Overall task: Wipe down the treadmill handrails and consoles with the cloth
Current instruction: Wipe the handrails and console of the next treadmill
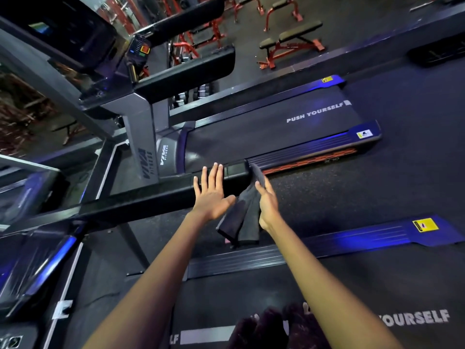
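On a dark rubber gym floor (339,197): treadmill (276,127) with "PUSH YOURSELF" on its belt, red-framed benches (292,44) behind it, a second belt underfoot. Console (63,34) at upper left is dark and blurred, details unreadable. Handrail (141,200) runs under the left hand (210,195), fingers straight and spread; right hand (268,205) pinches a dark folded cloth (241,220) hanging just off the rail end.

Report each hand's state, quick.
Left hand: open, fingers spread, holding nothing.
Right hand: holding the dark cloth.
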Demonstrator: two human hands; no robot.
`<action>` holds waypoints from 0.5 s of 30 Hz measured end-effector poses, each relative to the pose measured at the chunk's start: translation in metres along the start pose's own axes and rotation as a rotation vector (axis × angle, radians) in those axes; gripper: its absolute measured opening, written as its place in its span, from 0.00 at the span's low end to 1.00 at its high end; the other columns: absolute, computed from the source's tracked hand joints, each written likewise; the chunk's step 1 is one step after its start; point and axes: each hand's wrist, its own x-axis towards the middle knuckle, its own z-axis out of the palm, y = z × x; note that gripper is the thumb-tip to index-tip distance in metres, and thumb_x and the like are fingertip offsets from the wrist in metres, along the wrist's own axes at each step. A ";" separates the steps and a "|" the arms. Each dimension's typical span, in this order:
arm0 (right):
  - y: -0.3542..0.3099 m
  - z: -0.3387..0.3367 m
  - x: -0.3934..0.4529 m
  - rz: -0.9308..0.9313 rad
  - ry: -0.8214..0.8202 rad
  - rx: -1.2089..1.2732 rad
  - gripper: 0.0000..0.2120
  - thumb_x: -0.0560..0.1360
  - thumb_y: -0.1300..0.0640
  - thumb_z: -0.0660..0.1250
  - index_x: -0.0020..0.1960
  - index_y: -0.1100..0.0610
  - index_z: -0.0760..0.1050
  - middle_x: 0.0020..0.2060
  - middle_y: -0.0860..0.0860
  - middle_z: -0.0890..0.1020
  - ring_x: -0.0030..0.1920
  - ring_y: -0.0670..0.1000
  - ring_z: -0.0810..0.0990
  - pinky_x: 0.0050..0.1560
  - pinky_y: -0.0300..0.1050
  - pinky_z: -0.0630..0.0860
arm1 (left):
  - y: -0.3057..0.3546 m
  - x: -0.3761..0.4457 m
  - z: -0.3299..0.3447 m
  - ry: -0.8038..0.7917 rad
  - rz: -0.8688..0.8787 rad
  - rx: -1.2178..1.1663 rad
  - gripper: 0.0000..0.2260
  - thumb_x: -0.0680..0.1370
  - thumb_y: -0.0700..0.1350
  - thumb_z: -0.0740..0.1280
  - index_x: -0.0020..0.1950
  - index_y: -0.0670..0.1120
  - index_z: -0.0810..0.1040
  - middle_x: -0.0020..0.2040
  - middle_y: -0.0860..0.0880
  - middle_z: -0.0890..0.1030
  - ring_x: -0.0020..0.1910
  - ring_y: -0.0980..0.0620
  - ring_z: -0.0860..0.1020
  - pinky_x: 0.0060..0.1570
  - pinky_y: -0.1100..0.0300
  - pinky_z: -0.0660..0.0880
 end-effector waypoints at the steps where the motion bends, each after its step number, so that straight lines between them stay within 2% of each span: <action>1: 0.006 0.002 0.000 0.046 0.002 0.002 0.19 0.80 0.61 0.59 0.69 0.52 0.68 0.66 0.54 0.73 0.66 0.52 0.72 0.68 0.50 0.67 | 0.000 0.000 -0.001 -0.004 -0.001 -0.004 0.37 0.79 0.52 0.57 0.76 0.46 0.34 0.76 0.51 0.34 0.74 0.47 0.31 0.71 0.45 0.32; 4: 0.016 0.008 0.001 0.084 0.002 -0.003 0.19 0.80 0.64 0.56 0.68 0.52 0.69 0.66 0.56 0.74 0.66 0.54 0.72 0.69 0.53 0.66 | -0.001 0.000 -0.002 -0.015 0.002 -0.035 0.36 0.79 0.50 0.57 0.76 0.46 0.35 0.77 0.51 0.34 0.74 0.48 0.31 0.71 0.46 0.31; 8: 0.002 0.008 -0.002 0.048 0.013 0.003 0.18 0.80 0.64 0.55 0.69 0.56 0.68 0.64 0.54 0.75 0.64 0.52 0.74 0.67 0.49 0.68 | 0.000 0.000 -0.006 -0.025 0.001 -0.107 0.34 0.79 0.47 0.56 0.77 0.47 0.36 0.77 0.52 0.35 0.74 0.49 0.31 0.71 0.47 0.31; 10: -0.006 0.005 -0.003 0.002 -0.005 -0.038 0.20 0.80 0.64 0.57 0.71 0.58 0.66 0.66 0.54 0.73 0.66 0.52 0.72 0.69 0.49 0.66 | -0.001 0.000 -0.007 -0.027 0.006 -0.137 0.32 0.80 0.46 0.54 0.77 0.47 0.37 0.77 0.52 0.35 0.74 0.50 0.32 0.71 0.47 0.31; 12: -0.018 0.004 -0.006 -0.047 -0.002 -0.112 0.21 0.80 0.64 0.57 0.72 0.59 0.64 0.68 0.55 0.71 0.68 0.51 0.70 0.70 0.44 0.64 | -0.003 0.000 -0.007 -0.028 0.009 -0.164 0.31 0.80 0.44 0.53 0.77 0.47 0.37 0.77 0.52 0.36 0.74 0.50 0.32 0.71 0.47 0.31; 14: -0.032 0.006 -0.010 -0.116 0.004 -0.219 0.20 0.80 0.64 0.57 0.72 0.61 0.64 0.68 0.53 0.70 0.69 0.50 0.67 0.65 0.35 0.64 | -0.004 0.000 -0.006 -0.027 0.016 -0.173 0.31 0.80 0.44 0.53 0.77 0.48 0.37 0.77 0.53 0.36 0.74 0.50 0.32 0.71 0.47 0.31; 15: -0.038 0.008 -0.011 -0.162 0.002 -0.278 0.20 0.80 0.64 0.57 0.72 0.61 0.64 0.68 0.54 0.70 0.69 0.49 0.67 0.63 0.34 0.64 | -0.004 0.000 -0.006 -0.030 0.019 -0.173 0.31 0.80 0.44 0.53 0.77 0.48 0.37 0.77 0.53 0.35 0.74 0.50 0.32 0.71 0.47 0.31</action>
